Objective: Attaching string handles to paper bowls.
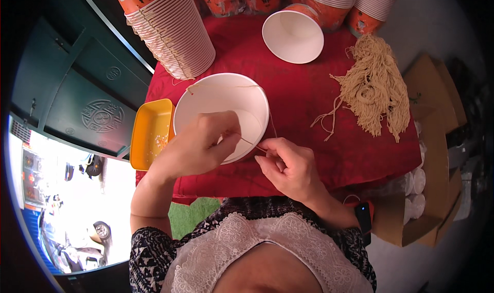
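Note:
A white paper bucket (221,89) stands at the table's near edge, its open mouth toward me. A thin tan cord (248,141) crosses its near right rim, and more of it runs along the far rim. My left hand (203,141) is over the bucket's mouth, fingers closed in a pinch on the cord. Just outside the rim my right hand (290,164) pinches the same cord between thumb and fingers. How the cord passes the bucket wall between the hands is too small to tell.
A yellow tray (140,138) with small bits sits left of the bucket. Behind it leans a tall stack of corded buckets (177,30). A loose bucket (293,35) lies at the far side, before more stacks. A cord bundle (378,84) lies right; cardboard boxes (437,154) stand beyond the table (309,102).

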The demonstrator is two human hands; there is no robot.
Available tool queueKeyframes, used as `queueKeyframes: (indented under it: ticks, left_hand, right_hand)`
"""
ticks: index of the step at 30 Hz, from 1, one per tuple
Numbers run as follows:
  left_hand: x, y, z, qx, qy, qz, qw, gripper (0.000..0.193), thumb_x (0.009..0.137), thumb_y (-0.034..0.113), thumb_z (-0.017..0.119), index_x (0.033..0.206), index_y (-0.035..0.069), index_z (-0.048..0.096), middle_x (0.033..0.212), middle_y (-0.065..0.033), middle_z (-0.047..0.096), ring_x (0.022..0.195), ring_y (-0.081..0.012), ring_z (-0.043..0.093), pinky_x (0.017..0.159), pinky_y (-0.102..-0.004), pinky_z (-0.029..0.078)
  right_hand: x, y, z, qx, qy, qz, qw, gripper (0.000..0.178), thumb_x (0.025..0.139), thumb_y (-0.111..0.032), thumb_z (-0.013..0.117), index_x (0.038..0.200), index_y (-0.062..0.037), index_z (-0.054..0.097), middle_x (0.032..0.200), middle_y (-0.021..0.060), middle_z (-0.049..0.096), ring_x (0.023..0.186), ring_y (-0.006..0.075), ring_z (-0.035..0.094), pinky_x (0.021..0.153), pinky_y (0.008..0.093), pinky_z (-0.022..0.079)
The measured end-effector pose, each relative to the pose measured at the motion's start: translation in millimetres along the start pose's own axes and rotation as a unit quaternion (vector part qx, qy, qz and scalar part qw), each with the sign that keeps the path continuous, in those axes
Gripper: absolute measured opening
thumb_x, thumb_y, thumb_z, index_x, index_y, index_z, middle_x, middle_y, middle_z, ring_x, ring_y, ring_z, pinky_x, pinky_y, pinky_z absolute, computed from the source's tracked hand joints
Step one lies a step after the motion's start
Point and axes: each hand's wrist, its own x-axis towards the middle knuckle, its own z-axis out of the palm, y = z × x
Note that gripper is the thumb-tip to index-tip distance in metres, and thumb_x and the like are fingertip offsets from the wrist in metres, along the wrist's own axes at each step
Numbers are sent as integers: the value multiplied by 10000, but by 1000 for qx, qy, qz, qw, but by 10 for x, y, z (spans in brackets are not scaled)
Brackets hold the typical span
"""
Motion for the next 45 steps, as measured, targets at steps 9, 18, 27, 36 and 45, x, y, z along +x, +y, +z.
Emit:
queueKeyframes:
  ticks: [9,18,27,36,45]
  left_hand:
    - [-103,41,125,-211,60,-25,975,166,871,-1,637,728,-2,553,866,-28,668,675,-42,500,565,-235,398]
    - [9,103,117,-323,5,-103,941,100,877,8,660,782,-15,637,740,-20,649,592,-37,501,506,-204,376]
    - [31,91,147,-345,13,-117,931,82,831,-66,687,904,-32,677,817,-40,667,652,-65,579,565,-201,455]
    - [44,27,184,-365,-6,-62,929,117,872,-21,696,986,-11,671,895,-8,673,824,-77,621,720,-242,516]
    - [48,-16,164,-354,-20,-88,931,41,897,-6,671,896,-15,631,765,1,602,645,-47,528,545,-203,408]
  right_hand:
    - [66,53,-7,-34,22,-84,996,106,809,68,696,892,30,642,789,142,654,647,263,664,545,341,494]
    - [60,105,-46,-38,4,-86,996,115,818,63,689,918,26,647,827,148,677,704,275,694,594,333,522]
    - [354,-129,-392,-60,37,-152,986,192,862,115,597,1039,39,601,892,164,607,751,293,654,639,363,526]
    - [852,-244,-115,-15,-83,-316,945,264,794,117,642,1036,12,638,1005,151,650,868,311,678,725,361,570]
    - [559,-143,-339,-128,-22,-200,971,188,759,91,674,930,28,630,1288,180,565,1056,316,578,885,392,497]
